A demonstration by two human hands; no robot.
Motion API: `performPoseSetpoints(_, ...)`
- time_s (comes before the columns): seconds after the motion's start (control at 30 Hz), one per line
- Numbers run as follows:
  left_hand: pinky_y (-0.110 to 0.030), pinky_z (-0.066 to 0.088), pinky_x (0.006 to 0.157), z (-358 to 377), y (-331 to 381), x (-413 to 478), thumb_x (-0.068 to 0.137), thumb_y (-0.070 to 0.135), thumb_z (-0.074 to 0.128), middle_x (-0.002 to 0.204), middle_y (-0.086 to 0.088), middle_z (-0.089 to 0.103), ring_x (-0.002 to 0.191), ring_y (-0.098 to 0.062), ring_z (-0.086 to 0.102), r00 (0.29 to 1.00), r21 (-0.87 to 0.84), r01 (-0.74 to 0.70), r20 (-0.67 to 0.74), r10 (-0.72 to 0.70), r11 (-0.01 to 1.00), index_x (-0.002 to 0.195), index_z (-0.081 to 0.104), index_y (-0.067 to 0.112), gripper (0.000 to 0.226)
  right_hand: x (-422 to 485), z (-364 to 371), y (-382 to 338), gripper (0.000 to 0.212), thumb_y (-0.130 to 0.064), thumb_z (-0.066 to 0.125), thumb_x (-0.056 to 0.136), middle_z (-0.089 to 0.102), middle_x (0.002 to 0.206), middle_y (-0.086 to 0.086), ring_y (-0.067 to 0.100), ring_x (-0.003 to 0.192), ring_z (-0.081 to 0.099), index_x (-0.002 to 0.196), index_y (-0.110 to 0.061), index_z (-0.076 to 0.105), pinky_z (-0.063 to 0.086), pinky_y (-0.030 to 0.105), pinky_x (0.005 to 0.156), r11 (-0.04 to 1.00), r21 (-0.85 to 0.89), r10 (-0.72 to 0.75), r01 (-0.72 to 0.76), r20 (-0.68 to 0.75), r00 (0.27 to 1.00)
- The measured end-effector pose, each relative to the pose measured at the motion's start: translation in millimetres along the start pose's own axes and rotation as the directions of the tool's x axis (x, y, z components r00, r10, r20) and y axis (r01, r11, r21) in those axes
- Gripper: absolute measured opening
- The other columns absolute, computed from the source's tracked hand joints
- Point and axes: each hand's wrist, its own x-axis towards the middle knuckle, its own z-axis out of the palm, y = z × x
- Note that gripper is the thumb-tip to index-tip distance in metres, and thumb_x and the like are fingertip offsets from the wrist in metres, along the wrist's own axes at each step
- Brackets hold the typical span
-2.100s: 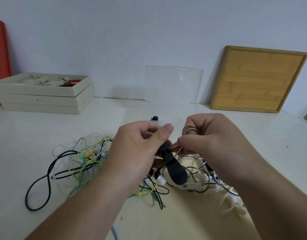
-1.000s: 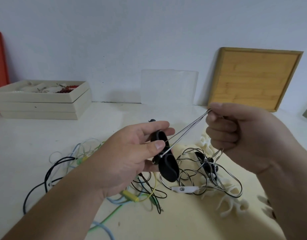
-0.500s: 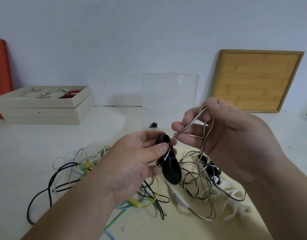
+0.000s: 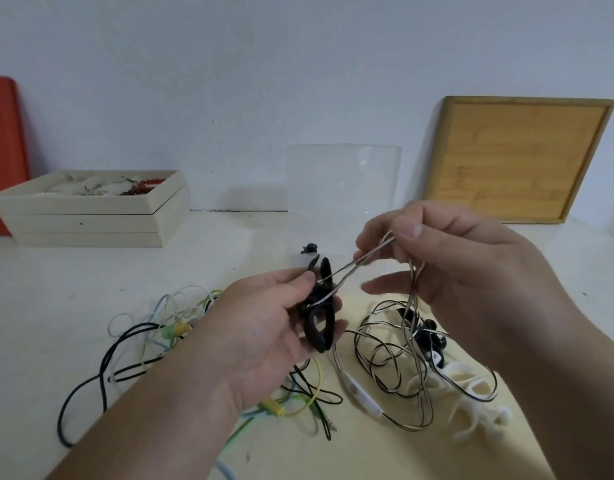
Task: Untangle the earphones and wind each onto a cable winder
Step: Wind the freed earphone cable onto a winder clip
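Two risks stand out. First, the striped earphone cable point(image 4: 354, 268) runs taut from the black cable winder point(image 4: 321, 320) up to the right hand point(image 4: 471, 271); if the pull slackens, I judge the turns already at the winder's waist could loosen and slide off. Second, the rest of that cable lies in loose overlapping loops point(image 4: 395, 362) on the table point(image 4: 56, 306), draped over white winders point(image 4: 471, 393) and black earbuds point(image 4: 426, 336). Drawing more length could tighten a loop into a knot or drag a white winder along. The inline remote point(image 4: 362, 393) may also catch when it reaches the winder

Separate pile: green, yellow, blue and black earphones point(image 4: 167, 334) lie tangled to the left, partly under the left forearm. Looks untouched; a stray strand could snag if the hands drop lower

Left hand point(image 4: 264, 334): raised above the table, palm turned inward, thumb and fingers clamped round the black winder, thumb tip pressing the cable at its narrow middle. Winder stands roughly upright, upper prongs clear of the fingers

Right hand: higher and to the right, thumb and forefinger pinching the doubled cable, other fingers partly spread below. Cable falls from the pinch down to the loops on the table

Background: stacked cream trays point(image 4: 91, 216), clear sheet point(image 4: 343, 178), wooden board point(image 4: 516, 157) against the wall
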Motion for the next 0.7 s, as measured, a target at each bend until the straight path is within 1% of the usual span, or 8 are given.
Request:
performPoseSetpoints(0.1,-0.041,0.06,0.06,-0.7,-1.7,1.1,0.099,0.006,0.053,0.099,-0.018,0.073,0.073,-0.021,0.071,0.996,0.099,-0.078,-0.025,0.081,0.992,0.107,0.07,0.004,0.02,-0.7,-4.2,-2.9,0.026,-0.025,0.06,0.084,0.047,0.057,0.009,0.021,0.049,0.04,0.062,-0.011,0.057,0.035,0.025,0.043,0.998,-0.069,-0.006,0.003,-0.048,0.999)
performPoseSetpoints(0.17,-0.04,0.059,0.061,-1.5,-1.1,2.1,0.098,0.005,0.054,0.099,-0.017,0.072,0.077,-0.021,0.071,0.99,0.124,-0.137,-0.019,0.14,0.983,0.108,0.071,0.005,0.019,0.2,-10.3,-5.5,0.025,-0.025,0.061,0.082,0.033,0.05,0.002,0.016,0.045,0.023,0.063,-0.009,0.057,0.021,0.023,0.04,0.999,-0.034,0.028,-0.031,-0.076,0.997)
performPoseSetpoints(0.23,-0.039,0.06,0.063,-3.0,-0.4,2.9,0.095,0.002,0.056,0.095,-0.016,0.069,0.079,-0.022,0.07,0.984,0.133,-0.175,0.013,0.175,0.975,0.11,0.071,0.004,0.021,0.8,-15.7,-8.4,0.023,-0.024,0.061,0.08,0.028,0.049,-0.001,0.013,0.046,0.018,0.063,-0.009,0.06,0.014,0.023,0.041,0.999,0.001,0.053,-0.053,-0.076,0.996)
performPoseSetpoints(0.33,-0.037,0.059,0.069,-4.6,-1.1,2.0,0.092,-0.002,0.059,0.091,-0.011,0.07,0.079,-0.021,0.071,0.978,0.199,-0.203,0.081,0.19,0.959,0.111,0.073,0.008,0.026,1.9,-22.4,-9.6,0.021,-0.023,0.061,0.078,0.028,0.049,-0.003,0.012,0.046,0.019,0.063,-0.009,0.064,0.012,0.023,0.042,0.997,-0.004,0.071,-0.071,-0.092,0.993)
performPoseSetpoints(0.4,-0.036,0.059,0.069,-3.2,-2.7,0.4,0.092,-0.004,0.059,0.087,-0.009,0.071,0.08,-0.021,0.07,0.976,0.247,-0.207,0.121,0.182,0.947,0.103,0.077,0.012,0.027,3.8,-26.2,-8.2,0.02,-0.022,0.061,0.077,0.027,0.05,-0.002,0.011,0.046,0.019,0.061,-0.01,0.065,0.011,0.024,0.043,0.997,-0.007,0.076,-0.077,-0.125,0.989)
performPoseSetpoints(0.47,-0.042,0.062,0.076,-0.4,-4.2,-1.8,0.092,-0.005,0.057,0.081,-0.008,0.07,0.08,-0.022,0.067,0.973,0.286,-0.209,0.158,0.17,0.935,0.094,0.079,0.013,0.029,6.2,-29.6,-5.0,0.02,-0.021,0.062,0.077,0.028,0.05,-0.002,0.011,0.046,0.019,0.06,-0.011,0.066,0.011,0.023,0.043,0.997,-0.012,0.075,-0.078,-0.164,0.984)
performPoseSetpoints(0.57,-0.052,0.056,0.088,2.1,-5.1,-4.6,0.091,-0.004,0.057,0.079,-0.007,0.072,0.083,-0.026,0.067,0.971,0.325,-0.205,0.188,0.149,0.923,0.092,0.079,0.011,0.027,9.6,-31.7,2.0,0.024,-0.017,0.065,0.084,0.03,0.051,-0.003,0.013,0.047,0.019,0.06,-0.014,0.067,0.015,0.022,0.043,0.995,-0.069,0.06,-0.077,-0.218,0.974)
performPoseSetpoints(0.7,-0.044,0.063,0.066,3.1,-4.5,-8.8,0.09,-0.004,0.061,0.089,-0.011,0.076,0.085,-0.025,0.072,0.974,0.35,-0.181,0.194,0.118,0.919,0.106,0.074,0.008,0.024,12.1,-32.0,11.2,0.034,-0.012,0.057,0.097,0.032,0.052,-0.004,0.014,0.048,0.021,0.065,-0.013,0.067,0.022,0.02,0.042,0.99,-0.107,0.062,-0.096,-0.28,0.958)
